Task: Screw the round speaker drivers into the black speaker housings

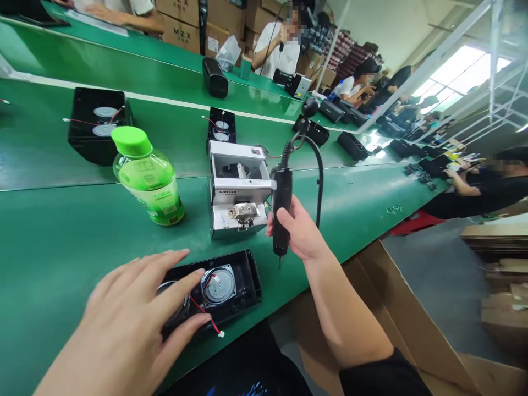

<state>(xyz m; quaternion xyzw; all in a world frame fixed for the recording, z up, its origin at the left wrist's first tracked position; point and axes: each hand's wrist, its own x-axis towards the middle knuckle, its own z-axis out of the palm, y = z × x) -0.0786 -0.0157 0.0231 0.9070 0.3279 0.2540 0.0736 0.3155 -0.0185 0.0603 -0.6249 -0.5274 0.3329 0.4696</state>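
Note:
My right hand is wrapped round a black electric screwdriver, held upright with its bit pointing down above the table. Its cord runs up from the top end. Over the near table, my left hand has its fingers spread above a black speaker housing. Inside the housing sit two round speakers; one speaker shows plainly, the other is mostly behind my fingers. A red wire with a white connector hangs over the housing's near edge. Whether my left fingertips touch the housing, I cannot tell.
A screw feeder stands behind the housing, with a green-capped bottle to its left. Further speaker housings lie along the green table. An open cardboard box is at the right. Several people sit along the line.

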